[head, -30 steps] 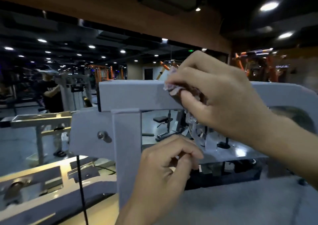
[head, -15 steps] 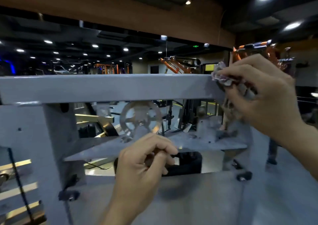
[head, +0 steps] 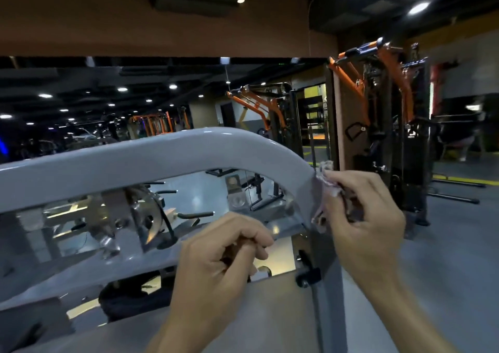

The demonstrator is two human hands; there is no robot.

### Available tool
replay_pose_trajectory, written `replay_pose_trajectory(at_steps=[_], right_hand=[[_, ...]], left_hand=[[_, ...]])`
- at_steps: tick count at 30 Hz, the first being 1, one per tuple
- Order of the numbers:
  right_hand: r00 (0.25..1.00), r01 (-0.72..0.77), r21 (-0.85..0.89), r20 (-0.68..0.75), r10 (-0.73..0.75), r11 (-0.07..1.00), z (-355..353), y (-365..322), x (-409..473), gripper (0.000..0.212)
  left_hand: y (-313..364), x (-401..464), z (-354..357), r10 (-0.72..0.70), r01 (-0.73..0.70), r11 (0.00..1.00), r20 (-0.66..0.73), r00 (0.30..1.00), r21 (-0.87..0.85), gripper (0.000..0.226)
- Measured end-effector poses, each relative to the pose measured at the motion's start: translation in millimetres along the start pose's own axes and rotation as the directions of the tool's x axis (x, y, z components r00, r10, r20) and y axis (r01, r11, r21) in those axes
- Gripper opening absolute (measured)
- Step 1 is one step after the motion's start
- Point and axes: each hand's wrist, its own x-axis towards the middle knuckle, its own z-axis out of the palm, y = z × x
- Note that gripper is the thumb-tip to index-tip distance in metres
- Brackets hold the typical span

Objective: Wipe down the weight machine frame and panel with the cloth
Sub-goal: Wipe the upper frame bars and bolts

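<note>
At right of centre, pressing a crumpled cloth (head: 328, 187) in the right hand (head: 370, 214) against the grey frame (head: 162, 152), left hand (head: 224, 260) curling emptily, no legible writing anywhere.

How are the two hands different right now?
The right hand grips the cloth and presses it on the grey frame; the left hand holds no cloth. The right hand is higher, at the frame's bend; the left hand is lower, nearer the middle. Both have curled fingers.

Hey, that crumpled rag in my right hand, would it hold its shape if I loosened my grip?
Probably not. The crumpled pale cloth bunches in folds inside the right hand and drapes against the grey frame tube, so it looks floppy and light, likely to sag or slip off.
</note>
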Motion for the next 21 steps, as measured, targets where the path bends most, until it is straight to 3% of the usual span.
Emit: replay_pose_trajectory(at_steps=[6, 11, 16, 19, 21], right_hand=[[0.999, 0.018, 0.124, 0.037, -0.023, 0.992, 10, -5, 27, 0.019], [0.971, -0.238, 0.151, 0.048, 0.233, 0.960, -8, 20, -23, 0.017], [0.858, -0.497, 0.266, 0.008, 0.514, 0.826, -25, 48, -57, 0.028], [0.815, -0.554, 0.335, 0.032, 0.578, 0.763, -26, 67, -60, 0.031], [0.803, -0.573, 0.360, 0.064, 0.593, 0.737, -22, 77, -58, 0.028]], left_hand=[[-5, 9, 17, 0.008, -0.008, 0.999, 0.012, 1.000, -0.040, 0.027], [-23, 5, 29, -0.008, 0.011, 0.998, 0.052, 0.999, -0.065, 0.028], [-30, -7, 53, -0.032, 0.032, 0.999, 0.051, 0.998, -0.011, 0.027], [-36, -7, 64, -0.046, 0.046, 0.999, 0.012, 0.999, 0.000, 0.029], [-58, -8, 68, -0.171, 0.168, 0.982, 0.031, 0.985, 0.090, 0.033]])
